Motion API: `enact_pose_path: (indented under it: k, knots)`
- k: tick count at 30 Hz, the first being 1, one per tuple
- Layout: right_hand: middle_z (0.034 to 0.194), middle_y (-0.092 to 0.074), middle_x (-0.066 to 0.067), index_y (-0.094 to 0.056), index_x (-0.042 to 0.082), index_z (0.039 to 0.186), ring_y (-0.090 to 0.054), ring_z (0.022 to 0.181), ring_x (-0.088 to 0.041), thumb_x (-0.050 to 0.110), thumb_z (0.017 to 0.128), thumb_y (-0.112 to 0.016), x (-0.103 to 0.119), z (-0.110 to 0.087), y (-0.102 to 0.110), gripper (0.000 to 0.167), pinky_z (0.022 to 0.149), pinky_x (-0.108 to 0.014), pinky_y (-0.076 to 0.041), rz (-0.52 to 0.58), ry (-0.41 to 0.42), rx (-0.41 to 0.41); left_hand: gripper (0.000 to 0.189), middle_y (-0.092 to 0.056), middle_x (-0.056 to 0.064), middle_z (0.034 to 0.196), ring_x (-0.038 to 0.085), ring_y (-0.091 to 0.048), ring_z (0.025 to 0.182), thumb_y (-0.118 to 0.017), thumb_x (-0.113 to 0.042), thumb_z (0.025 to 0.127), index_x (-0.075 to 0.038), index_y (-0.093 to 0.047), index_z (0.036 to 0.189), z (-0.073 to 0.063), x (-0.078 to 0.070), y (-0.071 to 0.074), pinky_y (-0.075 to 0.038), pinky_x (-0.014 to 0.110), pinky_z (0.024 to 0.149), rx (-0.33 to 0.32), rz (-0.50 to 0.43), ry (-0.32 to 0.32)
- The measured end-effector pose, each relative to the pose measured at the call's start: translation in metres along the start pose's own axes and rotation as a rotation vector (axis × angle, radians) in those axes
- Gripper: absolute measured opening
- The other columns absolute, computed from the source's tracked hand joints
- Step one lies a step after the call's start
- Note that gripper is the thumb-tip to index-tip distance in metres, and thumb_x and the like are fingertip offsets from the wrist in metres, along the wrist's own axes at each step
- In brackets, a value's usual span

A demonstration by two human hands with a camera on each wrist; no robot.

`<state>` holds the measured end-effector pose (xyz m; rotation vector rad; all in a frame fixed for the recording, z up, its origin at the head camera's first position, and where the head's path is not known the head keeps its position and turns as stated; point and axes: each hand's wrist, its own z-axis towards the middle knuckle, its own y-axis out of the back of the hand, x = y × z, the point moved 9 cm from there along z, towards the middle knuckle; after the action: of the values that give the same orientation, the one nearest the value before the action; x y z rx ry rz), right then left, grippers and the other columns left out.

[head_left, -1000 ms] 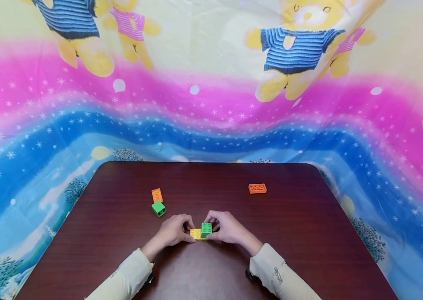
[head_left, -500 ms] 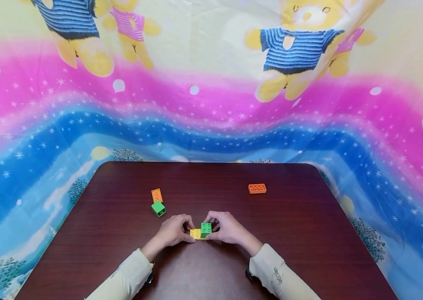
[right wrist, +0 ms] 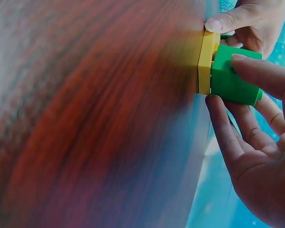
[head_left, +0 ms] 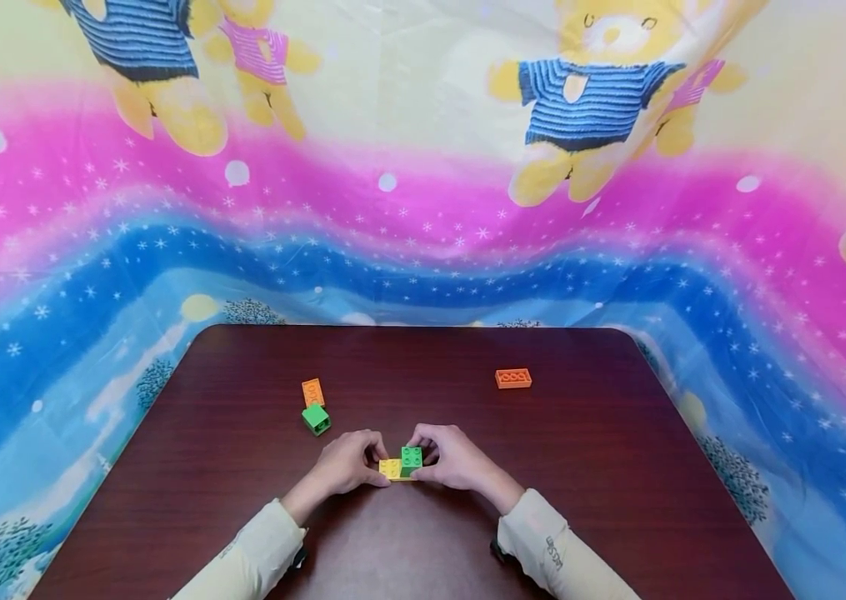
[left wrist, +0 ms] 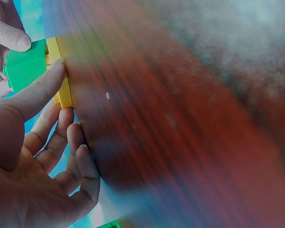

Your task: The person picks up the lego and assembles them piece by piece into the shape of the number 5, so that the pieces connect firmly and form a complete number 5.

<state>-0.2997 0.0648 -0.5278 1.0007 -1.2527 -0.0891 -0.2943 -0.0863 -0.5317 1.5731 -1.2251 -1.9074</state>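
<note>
A flat yellow building brick lies on the table in front of me. My left hand pinches its left end, thumb on the near side and fingers behind. On the yellow brick's right half sits a taller green block, four-sided with studs on top. My right hand holds this block between thumb and fingers. In the right wrist view the green block stands against the yellow brick, with a narrow gap at part of the seam. Yellow studs show beside the green block in the left wrist view.
Another green block lies on its side at the left, right at an orange brick. A second orange brick lies underside up at the back right. The brown table ends at a patterned cloth.
</note>
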Motion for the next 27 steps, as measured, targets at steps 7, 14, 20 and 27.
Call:
enact_pose_path:
  k: [7, 14, 20, 27]
  knots:
    - [0.102, -0.072, 0.003, -0.068, 0.022, 0.104, -0.07, 0.087, -0.01, 0.014, 0.084, -0.088, 0.005, -0.001, 0.001, 0.029, 0.081, -0.03, -0.06, -0.038, 0.024, -0.015, 0.031, -0.067, -0.006, 0.084, 0.007, -0.057, 0.074, -0.096, -0.027, 0.071, -0.022, -0.07, 0.085, 0.0, -0.001, 0.001, -0.044, 0.03, 0.066, -0.008, 0.001, -0.007]
    - [0.101, -0.07, 0.006, -0.07, 0.025, 0.105, -0.069, 0.086, -0.005, 0.012, 0.084, -0.087, 0.005, -0.002, -0.005, 0.029, 0.079, -0.023, -0.059, -0.049, 0.024, -0.001, 0.03, -0.067, -0.006, 0.084, 0.006, -0.056, 0.073, -0.096, -0.026, 0.071, -0.021, -0.07, 0.085, -0.004, 0.0, 0.0, -0.043, 0.031, 0.066, 0.005, -0.004, 0.007]
    - [0.102, -0.071, 0.008, -0.071, 0.024, 0.105, -0.068, 0.088, -0.003, 0.014, 0.083, -0.088, 0.008, -0.001, -0.003, 0.029, 0.082, -0.022, -0.058, -0.098, 0.048, -0.013, 0.03, -0.067, -0.006, 0.084, 0.006, -0.055, 0.073, -0.096, -0.026, 0.071, -0.021, -0.07, 0.086, -0.004, 0.0, 0.0, -0.043, 0.031, 0.065, -0.001, -0.002, 0.002]
    - [0.1, -0.072, 0.009, -0.074, 0.024, 0.106, -0.067, 0.089, -0.004, 0.019, 0.084, -0.088, 0.014, 0.0, -0.001, 0.027, 0.08, -0.023, -0.057, -0.203, 0.117, -0.043, 0.031, -0.067, -0.008, 0.084, 0.005, -0.056, 0.074, -0.096, -0.027, 0.071, -0.022, -0.07, 0.086, 0.0, 0.0, -0.002, -0.044, 0.032, 0.066, -0.001, 0.006, -0.01]
